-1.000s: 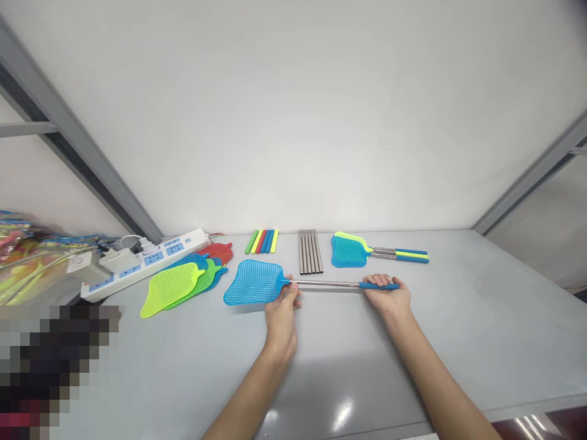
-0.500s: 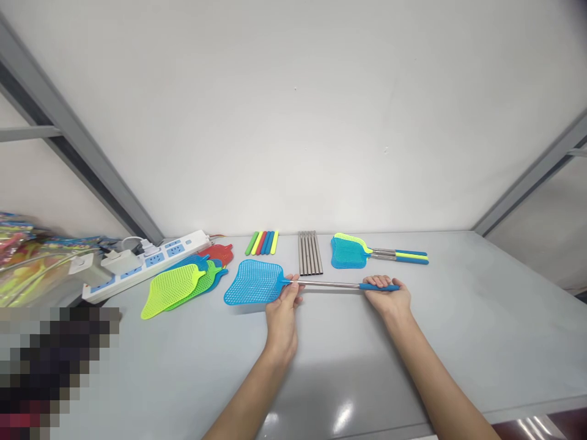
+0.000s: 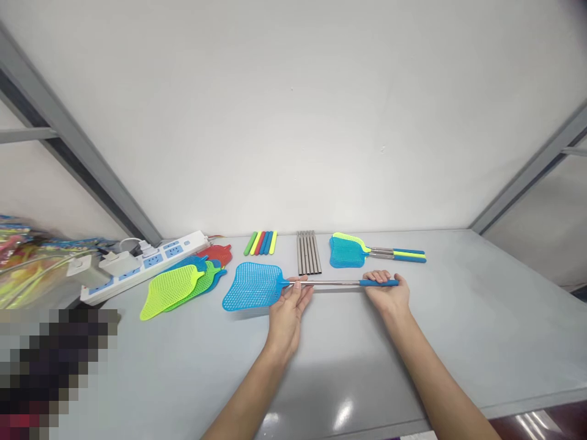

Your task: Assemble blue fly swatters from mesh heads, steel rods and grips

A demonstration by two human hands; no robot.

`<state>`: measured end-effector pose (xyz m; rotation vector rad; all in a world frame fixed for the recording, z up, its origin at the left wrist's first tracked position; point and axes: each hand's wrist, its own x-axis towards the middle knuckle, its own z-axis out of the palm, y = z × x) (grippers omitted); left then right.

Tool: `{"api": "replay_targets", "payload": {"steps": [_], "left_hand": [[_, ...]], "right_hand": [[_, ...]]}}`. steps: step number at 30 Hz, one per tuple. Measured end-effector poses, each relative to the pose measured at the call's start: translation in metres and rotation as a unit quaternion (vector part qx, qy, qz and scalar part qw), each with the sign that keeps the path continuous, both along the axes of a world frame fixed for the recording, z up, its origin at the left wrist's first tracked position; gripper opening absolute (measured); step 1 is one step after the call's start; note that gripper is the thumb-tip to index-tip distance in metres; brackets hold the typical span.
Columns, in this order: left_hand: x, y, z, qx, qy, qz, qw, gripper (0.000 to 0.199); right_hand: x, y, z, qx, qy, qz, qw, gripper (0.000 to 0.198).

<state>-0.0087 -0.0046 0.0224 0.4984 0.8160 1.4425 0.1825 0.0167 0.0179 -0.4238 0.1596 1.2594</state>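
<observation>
A blue fly swatter [image 3: 254, 286] with an extended metal rod and a blue grip lies level across both hands, just over the table. My left hand [image 3: 288, 305] pinches the rod close to the perforated head. Around the blue grip at the other end, the fingers of my right hand [image 3: 387, 293] are closed. Behind the rod several metal tubes [image 3: 309, 253] lie side by side. Left of them is a row of coloured grips [image 3: 260, 243]. A stack of swatters [image 3: 348, 252], blue and yellow-green with short rods, rests at the back right.
Loose swatter heads [image 3: 172, 290] in yellow-green, green, blue and red overlap on the left, against a white power strip [image 3: 156, 263] with plugs and cables. Bagged colourful items [image 3: 27, 263] are at the far left. A wall [image 3: 293, 134] borders the back of the grey table [image 3: 481, 330].
My left hand has shifted slightly right along the rod, its fingers a little looser. The swatter head has dipped slightly, while my right hand keeps its hold on the grip.
</observation>
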Motion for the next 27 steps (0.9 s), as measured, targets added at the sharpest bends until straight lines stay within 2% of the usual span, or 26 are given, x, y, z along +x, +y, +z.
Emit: {"api": "replay_targets", "payload": {"steps": [5, 9, 12, 14, 16, 20, 27], "left_hand": [[0.000, -0.001, 0.006, 0.029, -0.013, 0.011, 0.999, 0.013], [-0.002, -0.003, 0.012, 0.072, -0.007, 0.019, 0.997, 0.016], [-0.003, -0.003, 0.016, 0.088, -0.005, 0.027, 0.996, 0.017], [-0.004, -0.003, 0.017, 0.095, 0.003, 0.028, 0.995, 0.017], [-0.004, -0.004, 0.017, 0.101, 0.013, 0.028, 0.994, 0.016], [-0.004, -0.004, 0.018, 0.099, 0.020, 0.023, 0.995, 0.015], [-0.004, -0.004, 0.018, 0.083, 0.010, 0.019, 0.996, 0.015]], "right_hand": [[-0.003, -0.001, 0.007, 0.015, 0.046, 0.038, 0.998, 0.034], [-0.009, 0.000, 0.010, -0.006, -0.036, 0.160, 0.986, 0.025], [-0.020, -0.003, 0.014, 0.022, -0.146, 0.276, 0.950, 0.028], [-0.029, -0.008, 0.018, 0.051, -0.177, 0.355, 0.917, 0.036], [-0.037, -0.012, 0.021, 0.073, -0.190, 0.403, 0.892, 0.041], [-0.046, -0.015, 0.021, 0.094, -0.208, 0.431, 0.873, 0.043], [-0.046, -0.013, 0.016, 0.103, -0.207, 0.423, 0.876, 0.042]]}}
